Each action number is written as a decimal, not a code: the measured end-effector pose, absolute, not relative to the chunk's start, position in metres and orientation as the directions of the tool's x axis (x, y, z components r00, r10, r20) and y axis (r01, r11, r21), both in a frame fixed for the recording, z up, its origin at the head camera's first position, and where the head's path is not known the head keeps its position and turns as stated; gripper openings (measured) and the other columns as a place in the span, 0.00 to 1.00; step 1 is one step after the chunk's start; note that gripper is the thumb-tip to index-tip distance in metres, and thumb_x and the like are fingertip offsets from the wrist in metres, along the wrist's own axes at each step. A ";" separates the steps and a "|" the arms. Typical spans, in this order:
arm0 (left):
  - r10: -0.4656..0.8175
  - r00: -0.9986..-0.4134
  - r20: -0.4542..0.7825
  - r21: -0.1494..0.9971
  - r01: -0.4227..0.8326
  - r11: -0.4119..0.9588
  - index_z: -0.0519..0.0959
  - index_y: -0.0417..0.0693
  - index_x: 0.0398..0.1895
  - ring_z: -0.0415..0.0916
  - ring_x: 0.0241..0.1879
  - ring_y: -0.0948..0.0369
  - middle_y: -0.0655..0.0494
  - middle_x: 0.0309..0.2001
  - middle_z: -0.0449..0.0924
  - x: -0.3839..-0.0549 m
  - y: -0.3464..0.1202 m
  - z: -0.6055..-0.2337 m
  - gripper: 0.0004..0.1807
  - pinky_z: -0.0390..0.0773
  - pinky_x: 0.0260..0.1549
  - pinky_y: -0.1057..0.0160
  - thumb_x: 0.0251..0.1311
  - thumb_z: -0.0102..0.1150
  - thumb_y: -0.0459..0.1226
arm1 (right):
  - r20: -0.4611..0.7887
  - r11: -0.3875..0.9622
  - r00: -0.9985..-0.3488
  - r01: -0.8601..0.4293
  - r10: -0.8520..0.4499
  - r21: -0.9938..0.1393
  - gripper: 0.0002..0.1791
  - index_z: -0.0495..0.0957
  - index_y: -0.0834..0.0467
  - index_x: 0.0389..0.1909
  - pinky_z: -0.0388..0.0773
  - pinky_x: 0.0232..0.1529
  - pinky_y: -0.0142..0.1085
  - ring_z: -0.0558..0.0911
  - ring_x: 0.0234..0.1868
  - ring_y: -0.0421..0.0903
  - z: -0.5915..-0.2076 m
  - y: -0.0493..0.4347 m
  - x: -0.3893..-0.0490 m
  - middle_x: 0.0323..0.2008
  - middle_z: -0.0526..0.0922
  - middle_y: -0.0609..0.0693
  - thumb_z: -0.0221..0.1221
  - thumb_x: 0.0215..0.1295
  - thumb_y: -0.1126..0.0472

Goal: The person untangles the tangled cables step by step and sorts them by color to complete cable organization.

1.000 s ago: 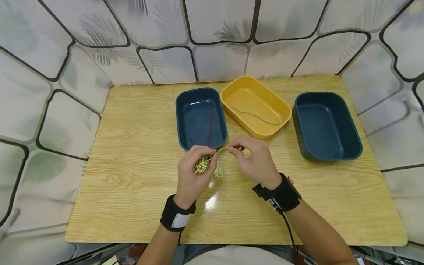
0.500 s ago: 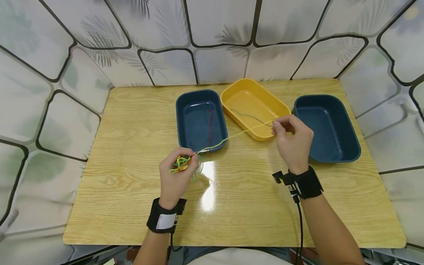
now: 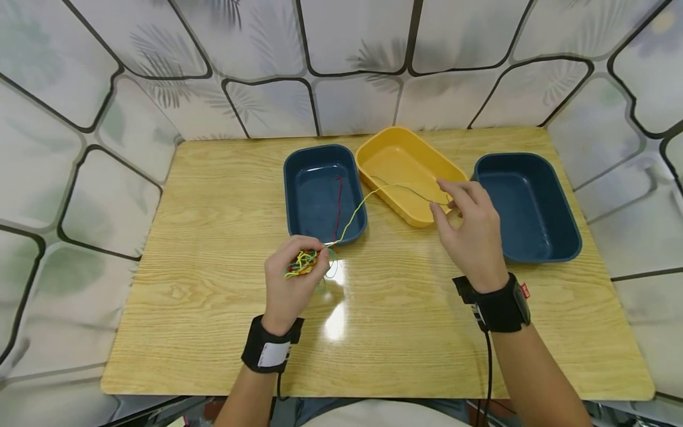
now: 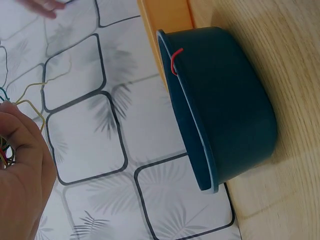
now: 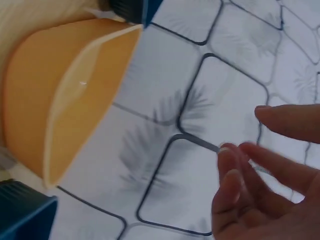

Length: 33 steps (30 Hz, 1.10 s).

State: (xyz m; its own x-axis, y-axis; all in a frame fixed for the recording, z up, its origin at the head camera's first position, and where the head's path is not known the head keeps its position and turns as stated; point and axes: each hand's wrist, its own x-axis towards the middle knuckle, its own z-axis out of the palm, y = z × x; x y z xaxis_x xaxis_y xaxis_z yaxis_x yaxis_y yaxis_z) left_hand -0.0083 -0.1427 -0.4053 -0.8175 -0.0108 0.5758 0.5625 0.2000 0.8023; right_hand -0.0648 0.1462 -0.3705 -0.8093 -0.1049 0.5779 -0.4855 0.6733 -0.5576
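Tabletop point(image 3: 187, 249): left edge slants up from lower left of frame to upper left, broad strip of wood between it and the left hand point(image 3: 285, 287). Left hand is center-left, in front of the left blue bin, pinching the thread tangle point(image 3: 302, 263) (yellow, red, green) between thumb and fingers; loose green loops hang off its right side.

Left blue bin point(image 3: 306, 198), center: red thread point(image 3: 338, 204) runs down inside and over the near rim, end on the outer wall per left wrist view. Yellow thread point(image 3: 364, 200) leaves the pinch, crosses that bin's right rim, arcs over the yellow bin point(image 3: 392, 151). Its far end is hard to make out. Dark green thread point(image 3: 418, 193) lies in the yellow bin.

Right hand point(image 3: 475, 231) at yellow bin's lower right corner: thumb and forefinger apart, grip relaxed. Right blue bin point(image 3: 525, 207) just beyond; rims nearly meet, tight gap. Wood strip to its right narrows toward upper right; more room lower right.
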 end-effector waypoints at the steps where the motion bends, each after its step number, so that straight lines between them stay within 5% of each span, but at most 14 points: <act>1: -0.006 -0.815 0.580 0.799 0.568 0.197 0.83 0.41 0.34 0.79 0.34 0.54 0.48 0.34 0.83 -0.008 -0.142 -0.405 0.03 0.79 0.35 0.64 0.60 0.63 0.27 | 0.603 0.649 -0.786 -0.532 -0.139 -0.543 0.24 0.80 0.66 0.58 0.71 0.38 0.41 0.76 0.37 0.56 -0.367 0.143 -0.063 0.49 0.78 0.62 0.69 0.59 0.75; 8: 0.045 -0.800 0.599 0.784 0.597 0.169 0.83 0.42 0.34 0.79 0.34 0.55 0.49 0.34 0.82 -0.007 -0.133 -0.406 0.05 0.79 0.37 0.64 0.58 0.63 0.25 | 0.567 0.475 -0.626 -0.778 -0.536 -0.411 0.28 0.78 0.62 0.62 0.73 0.32 0.35 0.73 0.31 0.46 -0.366 0.120 -0.060 0.58 0.74 0.61 0.70 0.59 0.73; 19: 0.088 -0.786 0.612 0.776 0.618 0.123 0.82 0.41 0.34 0.80 0.35 0.54 0.47 0.33 0.82 -0.005 -0.128 -0.408 0.05 0.80 0.39 0.63 0.59 0.63 0.25 | 0.519 0.456 -0.602 -0.799 -0.607 -0.392 0.10 0.84 0.65 0.44 0.80 0.39 0.38 0.79 0.39 0.49 -0.388 0.113 -0.060 0.44 0.78 0.57 0.66 0.62 0.74; 26: 0.063 -0.803 0.593 0.792 0.595 0.135 0.83 0.42 0.35 0.80 0.37 0.54 0.48 0.35 0.82 -0.004 -0.126 -0.410 0.05 0.80 0.38 0.62 0.59 0.64 0.25 | 0.535 0.534 -0.639 -0.765 -0.553 -0.361 0.08 0.82 0.64 0.40 0.79 0.36 0.42 0.78 0.36 0.49 -0.386 0.132 -0.059 0.38 0.79 0.55 0.66 0.61 0.75; 33: 0.041 -0.813 0.581 0.803 0.581 0.130 0.83 0.41 0.35 0.80 0.37 0.53 0.46 0.35 0.82 -0.004 -0.128 -0.412 0.04 0.80 0.39 0.62 0.60 0.63 0.26 | 0.609 0.734 -0.755 -0.554 -0.244 -0.392 0.06 0.82 0.68 0.41 0.69 0.32 0.37 0.77 0.32 0.52 -0.369 0.190 -0.066 0.36 0.79 0.60 0.64 0.64 0.75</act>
State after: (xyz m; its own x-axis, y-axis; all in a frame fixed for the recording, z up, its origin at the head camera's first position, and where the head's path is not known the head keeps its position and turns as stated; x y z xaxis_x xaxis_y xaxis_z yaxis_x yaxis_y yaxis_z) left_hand -0.0041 -0.1282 -0.4117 -0.8128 0.0411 0.5811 0.5810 0.1301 0.8034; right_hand -0.0663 0.1899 -0.3687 -0.7547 -0.2445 0.6088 -0.5542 0.7342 -0.3922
